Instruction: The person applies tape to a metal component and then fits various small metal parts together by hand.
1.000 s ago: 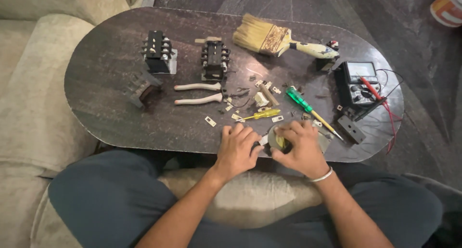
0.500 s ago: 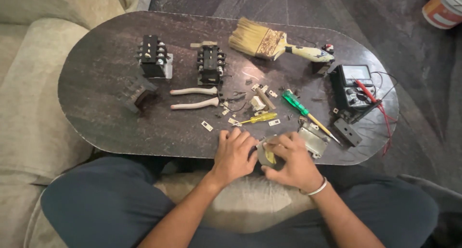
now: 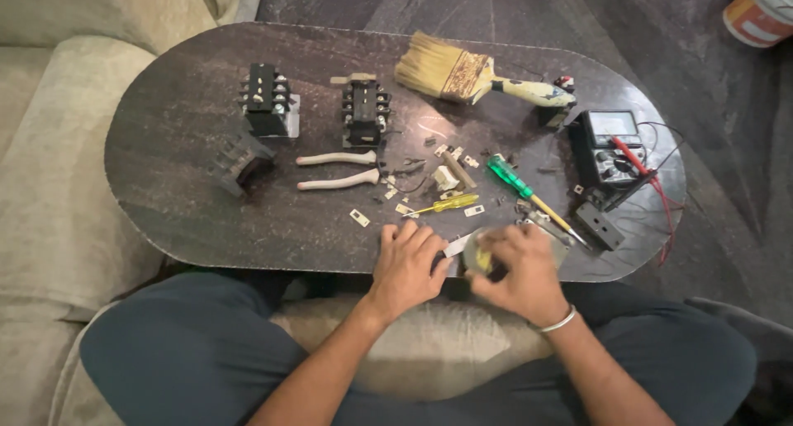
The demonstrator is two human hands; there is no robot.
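Note:
At the near edge of the dark oval table [image 3: 182, 153], my left hand [image 3: 406, 265] and my right hand [image 3: 520, 269] are closed together around a small metal part with a yellow piece [image 3: 479, 257]. A pale flat tab sticks out between the two hands. Just beyond them lie a small yellow screwdriver [image 3: 442, 204] and a green-handled screwdriver [image 3: 516, 185]. How much of the part is hidden under my fingers I cannot tell.
Two black contactors [image 3: 266, 99] [image 3: 362, 112], a dark housing [image 3: 238, 160], pliers with pale handles [image 3: 343, 168], a paintbrush [image 3: 462, 75], a multimeter with red lead [image 3: 610, 145], a black block [image 3: 599, 226] and several small loose parts. Beige couch at left; bucket [image 3: 764, 13] at far right.
Both hands have slid toward the table's near edge and stay closed on the small part. The items on the table have not moved.

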